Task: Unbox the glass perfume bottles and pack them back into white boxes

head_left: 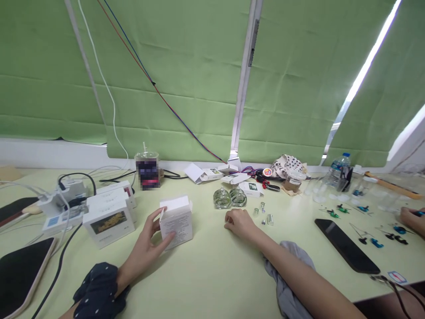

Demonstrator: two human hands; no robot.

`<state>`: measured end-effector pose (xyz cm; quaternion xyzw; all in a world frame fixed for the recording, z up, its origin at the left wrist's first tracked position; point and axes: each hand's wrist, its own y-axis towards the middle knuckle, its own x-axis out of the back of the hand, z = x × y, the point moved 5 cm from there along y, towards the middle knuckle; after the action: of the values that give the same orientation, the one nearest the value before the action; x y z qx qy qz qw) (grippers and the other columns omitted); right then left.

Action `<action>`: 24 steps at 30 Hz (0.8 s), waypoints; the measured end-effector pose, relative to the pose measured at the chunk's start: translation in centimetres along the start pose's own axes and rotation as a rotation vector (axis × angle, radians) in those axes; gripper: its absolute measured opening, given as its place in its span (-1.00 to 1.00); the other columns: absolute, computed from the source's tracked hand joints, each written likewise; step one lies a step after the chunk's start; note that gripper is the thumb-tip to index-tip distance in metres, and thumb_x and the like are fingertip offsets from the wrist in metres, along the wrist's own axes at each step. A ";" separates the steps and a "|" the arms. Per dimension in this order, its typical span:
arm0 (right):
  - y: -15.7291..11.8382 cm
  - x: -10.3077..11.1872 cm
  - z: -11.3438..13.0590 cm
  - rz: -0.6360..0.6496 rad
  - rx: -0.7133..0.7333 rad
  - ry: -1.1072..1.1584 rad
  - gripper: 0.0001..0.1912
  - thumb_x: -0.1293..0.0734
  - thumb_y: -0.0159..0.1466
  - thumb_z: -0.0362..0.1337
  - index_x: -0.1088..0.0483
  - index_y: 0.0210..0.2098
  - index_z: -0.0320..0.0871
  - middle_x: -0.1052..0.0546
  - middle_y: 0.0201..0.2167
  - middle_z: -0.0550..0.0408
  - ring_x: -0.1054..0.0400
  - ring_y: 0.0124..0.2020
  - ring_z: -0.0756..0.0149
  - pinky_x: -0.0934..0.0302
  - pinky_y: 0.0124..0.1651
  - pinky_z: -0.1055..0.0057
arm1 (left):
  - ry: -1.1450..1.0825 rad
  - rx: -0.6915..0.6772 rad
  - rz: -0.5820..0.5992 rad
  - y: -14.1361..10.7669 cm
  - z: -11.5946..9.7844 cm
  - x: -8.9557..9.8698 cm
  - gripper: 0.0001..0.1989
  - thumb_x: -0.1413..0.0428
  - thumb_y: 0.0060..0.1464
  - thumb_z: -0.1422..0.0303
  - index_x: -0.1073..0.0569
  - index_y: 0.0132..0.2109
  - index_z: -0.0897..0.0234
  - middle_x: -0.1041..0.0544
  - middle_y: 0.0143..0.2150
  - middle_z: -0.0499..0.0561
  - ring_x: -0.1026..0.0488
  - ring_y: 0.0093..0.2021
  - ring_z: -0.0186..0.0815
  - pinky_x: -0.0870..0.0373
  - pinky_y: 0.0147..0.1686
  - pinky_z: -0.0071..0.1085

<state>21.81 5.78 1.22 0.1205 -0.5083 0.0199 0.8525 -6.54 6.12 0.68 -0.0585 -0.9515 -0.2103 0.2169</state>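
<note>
My left hand is wrapped round a small white carton printed with fine text, thumb on its front face. The carton stands upright on the table with its top flaps showing. My right hand rests low on the tabletop with curled fingers pressed together; what they hold, if anything, is hidden. Just behind it, two round clear glass bottles sit side by side. To its right lie several small clear and silvery pieces, perhaps caps.
White boxes, chargers and cables crowd the left, with a tablet-like device in front. Opened small cartons lie at the back. On the right are a black phone, small blue and green parts, and another person's hand.
</note>
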 end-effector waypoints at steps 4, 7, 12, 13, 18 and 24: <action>0.3 0.1 0.1 -0.050 0.051 0.046 -0.84 -0.33 0.05 -0.55 -0.48 -0.52 -0.20 -0.54 -0.47 0.04 -0.38 -0.38 0.28 -0.15 -0.26 0.39 | -0.014 -0.015 0.002 0.0 -0.2 -0.1 -0.36 -0.11 0.05 0.14 -0.03 0.22 0.02 -0.40 0.07 0.11 -0.44 0.00 -0.13 -0.51 -0.19 -0.25; 1.5 1.7 -0.1 -0.134 0.082 0.108 -0.81 -0.28 0.11 -0.54 -0.50 -0.45 -0.19 -0.54 -0.42 0.04 -0.39 -0.39 0.32 -0.21 -0.28 0.44 | 0.004 -0.033 0.003 0.0 -0.3 -0.1 -0.36 -0.10 0.07 0.15 -0.02 0.23 0.03 -0.38 0.10 0.12 -0.44 0.01 -0.14 -0.46 -0.09 -0.18; 5.0 5.3 -0.7 -0.283 0.083 0.181 -0.80 -0.24 0.19 -0.44 -0.47 -0.24 -0.21 -0.54 -0.31 0.00 -0.41 -0.34 0.33 -0.27 -0.29 0.43 | -0.003 -0.038 0.021 0.0 -0.4 -0.2 -0.37 -0.09 0.08 0.15 0.00 0.23 0.05 -0.41 0.06 0.12 -0.45 -0.01 -0.15 -0.42 -0.04 -0.15; 5.8 5.6 -0.7 -0.286 0.084 0.188 -0.81 -0.26 0.18 -0.44 -0.47 -0.24 -0.22 -0.54 -0.34 0.02 -0.41 -0.36 0.34 -0.27 -0.30 0.44 | -0.007 -0.038 0.024 0.0 -0.4 -0.2 -0.37 -0.08 0.09 0.15 0.00 0.23 0.05 -0.41 0.06 0.11 -0.44 -0.01 -0.16 -0.42 -0.04 -0.15; 7.9 5.0 -0.3 -0.257 0.088 0.162 -0.88 -0.32 0.10 -0.49 -0.48 -0.39 -0.21 -0.55 -0.47 0.08 -0.39 -0.44 0.36 -0.26 -0.32 0.46 | -0.013 -0.035 0.031 -0.1 -0.3 -0.3 -0.37 -0.08 0.09 0.15 0.01 0.23 0.04 -0.39 0.06 0.11 -0.43 0.00 -0.15 -0.45 -0.10 -0.20; 8.0 4.2 -0.4 -0.252 0.082 0.102 -0.86 -0.32 0.11 -0.51 -0.51 -0.41 -0.22 -0.57 -0.43 0.02 -0.41 -0.38 0.31 -0.26 -0.22 0.39 | -0.028 -0.036 0.040 -0.2 -0.5 -0.3 -0.37 -0.08 0.09 0.16 0.00 0.23 0.06 -0.39 0.07 0.13 -0.43 0.01 -0.13 -0.47 -0.13 -0.20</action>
<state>22.92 13.25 6.20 0.2170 -0.4438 -0.0604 0.8674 -6.14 5.73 0.89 -0.0843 -0.9492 -0.2222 0.2064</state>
